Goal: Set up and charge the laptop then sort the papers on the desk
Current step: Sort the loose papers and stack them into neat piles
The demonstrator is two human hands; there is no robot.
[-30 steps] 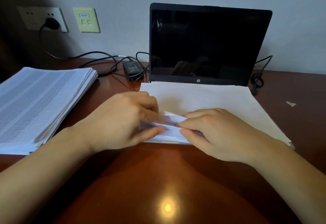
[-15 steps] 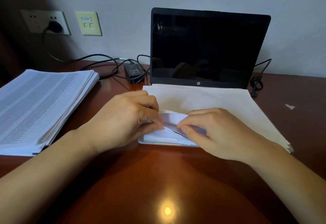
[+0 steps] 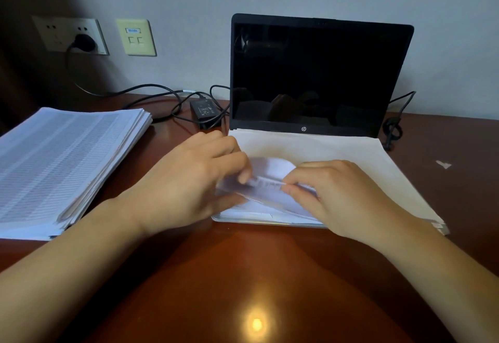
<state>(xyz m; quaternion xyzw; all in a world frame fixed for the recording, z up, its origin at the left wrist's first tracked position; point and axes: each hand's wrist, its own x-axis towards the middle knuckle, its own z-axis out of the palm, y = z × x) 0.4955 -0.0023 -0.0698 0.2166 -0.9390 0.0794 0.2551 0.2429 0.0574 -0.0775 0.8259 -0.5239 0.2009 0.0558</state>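
An open black laptop [image 3: 318,73] with a dark screen stands at the back of the brown desk [image 3: 256,275]. A pile of white papers [image 3: 337,159] covers its keyboard. My left hand [image 3: 189,180] and my right hand [image 3: 337,194] both pinch the near edge of the top sheets [image 3: 270,170], which curl up off the pile. A second, thick stack of printed papers [image 3: 59,162] lies at the left. The charger brick [image 3: 204,109] rests behind my left hand, with its plug [image 3: 85,41] in the wall socket.
Black cables [image 3: 162,94] loop across the desk's back left, and another cable [image 3: 394,126] hangs coiled to the right of the laptop. A small paper scrap [image 3: 443,164] lies at the right. A beige data socket [image 3: 136,36] is on the wall.
The near edge of the top sheets has risen higher and curled more between my fingers. Both hands stay in about the same spot.
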